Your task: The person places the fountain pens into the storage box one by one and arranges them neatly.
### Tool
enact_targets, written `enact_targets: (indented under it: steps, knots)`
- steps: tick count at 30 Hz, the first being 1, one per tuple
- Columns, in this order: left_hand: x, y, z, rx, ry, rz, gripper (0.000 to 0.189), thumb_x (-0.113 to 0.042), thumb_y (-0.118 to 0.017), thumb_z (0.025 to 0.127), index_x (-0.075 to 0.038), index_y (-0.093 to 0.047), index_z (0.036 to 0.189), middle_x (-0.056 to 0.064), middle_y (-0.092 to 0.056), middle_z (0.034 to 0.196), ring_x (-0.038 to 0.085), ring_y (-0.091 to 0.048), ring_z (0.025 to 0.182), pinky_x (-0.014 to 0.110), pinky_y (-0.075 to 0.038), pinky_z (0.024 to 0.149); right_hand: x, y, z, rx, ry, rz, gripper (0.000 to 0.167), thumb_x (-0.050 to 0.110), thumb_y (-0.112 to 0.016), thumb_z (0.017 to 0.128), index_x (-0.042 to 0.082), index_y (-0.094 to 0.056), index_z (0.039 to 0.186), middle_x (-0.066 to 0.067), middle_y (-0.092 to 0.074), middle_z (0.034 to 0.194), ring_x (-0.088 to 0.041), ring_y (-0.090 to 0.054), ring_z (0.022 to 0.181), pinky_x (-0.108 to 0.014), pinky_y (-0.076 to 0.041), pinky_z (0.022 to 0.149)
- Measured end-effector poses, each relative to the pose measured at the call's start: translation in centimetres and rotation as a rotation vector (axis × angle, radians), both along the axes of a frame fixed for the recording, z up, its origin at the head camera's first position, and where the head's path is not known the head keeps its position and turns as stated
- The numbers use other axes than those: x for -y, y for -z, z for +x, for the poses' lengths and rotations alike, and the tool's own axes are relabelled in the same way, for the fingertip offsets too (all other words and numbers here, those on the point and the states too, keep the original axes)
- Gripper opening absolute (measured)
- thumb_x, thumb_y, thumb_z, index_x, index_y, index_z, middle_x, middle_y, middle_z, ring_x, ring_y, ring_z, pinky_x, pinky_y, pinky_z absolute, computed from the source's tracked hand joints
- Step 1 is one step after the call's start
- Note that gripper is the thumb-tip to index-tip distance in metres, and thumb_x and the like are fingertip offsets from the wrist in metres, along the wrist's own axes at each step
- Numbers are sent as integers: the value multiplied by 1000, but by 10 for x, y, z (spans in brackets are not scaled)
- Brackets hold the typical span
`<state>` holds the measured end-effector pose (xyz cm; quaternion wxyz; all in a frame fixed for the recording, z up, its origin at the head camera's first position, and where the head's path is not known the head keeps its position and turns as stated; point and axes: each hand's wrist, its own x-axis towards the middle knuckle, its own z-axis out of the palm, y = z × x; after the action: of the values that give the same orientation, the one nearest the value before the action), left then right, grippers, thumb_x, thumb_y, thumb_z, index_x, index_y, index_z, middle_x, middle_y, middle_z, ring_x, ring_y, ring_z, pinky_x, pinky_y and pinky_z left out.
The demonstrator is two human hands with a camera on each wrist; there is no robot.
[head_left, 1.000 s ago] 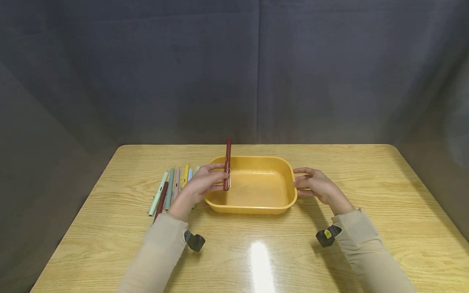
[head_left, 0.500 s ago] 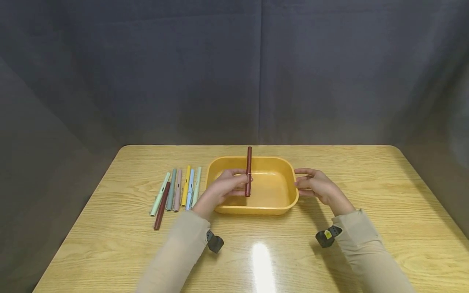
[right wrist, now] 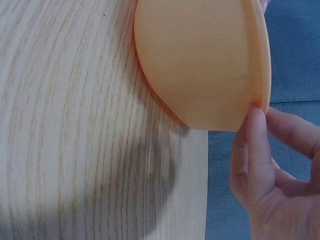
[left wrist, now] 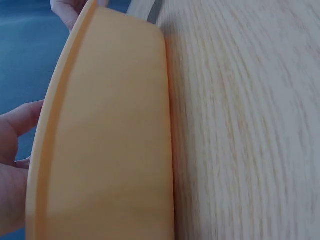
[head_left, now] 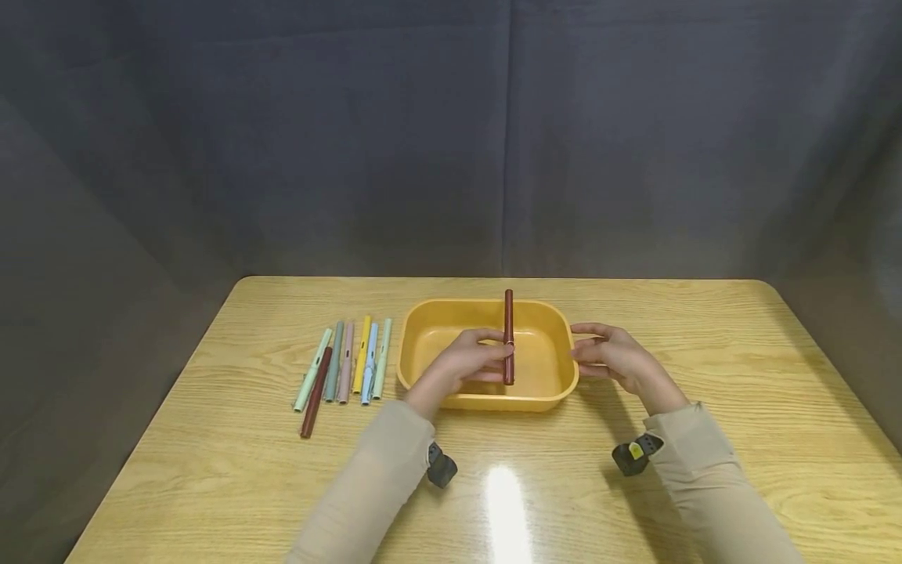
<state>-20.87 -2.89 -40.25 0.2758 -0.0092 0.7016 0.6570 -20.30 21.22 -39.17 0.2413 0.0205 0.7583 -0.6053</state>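
My left hand [head_left: 472, 360] is above the yellow tray [head_left: 489, 403] and pinches a dark red pen [head_left: 509, 321] near its middle. The pen points away from me, its lower end over the tray's inside. At the tray's right end, my right hand [head_left: 627, 364] holds the rim between thumb and fingers, its thumb [right wrist: 257, 140] against the outer wall in the right wrist view. From the left wrist, the tray's outer wall [left wrist: 110, 125] fills much of the view and hides the pen; part of my left hand [left wrist: 12, 175] shows behind the rim.
Left of the tray several pens lie roughly side by side: pale green [head_left: 312, 370], dark red [head_left: 316, 393], grey-green [head_left: 334, 364], pinkish [head_left: 346, 364], yellow [head_left: 362, 356], light blue [head_left: 369, 364] and another pale green pen [head_left: 383, 360]. A dark curtain [head_left: 451, 141] hangs behind the wooden table [head_left: 211, 439].
My left hand has carried the dark red pen rightward, from the tray's left rim to over its right half. The pen has turned in the grip. My right hand stays at the rim.
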Motion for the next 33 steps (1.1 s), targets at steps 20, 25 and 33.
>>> enact_targets:
  steps: [20,25,33]
  knots:
    - [-24,6,2,37,27,-29,52,1,-57,92,-4,-42,141,26,-59,125,34,-65,106,40,-60,86,1,4,0,-26,41,-11,62,3,-52,95,-4,-22,149,-6,-53,118,2,-60,85,-17,-57,80]
    - [-27,5,2,77,55,-20,55,5,-58,90,-3,-40,142,25,-54,132,34,-62,110,43,-58,90,1,4,-1,-27,35,-14,61,2,-51,96,-4,-22,149,-5,-53,117,2,-60,85,-17,-57,81]
    - [-35,10,-2,84,46,-10,53,7,-60,88,-2,-44,138,24,-58,126,36,-64,107,42,-59,86,1,3,0,-32,29,0,62,3,-52,96,-4,-22,149,-13,-50,126,2,-60,86,-17,-57,80]
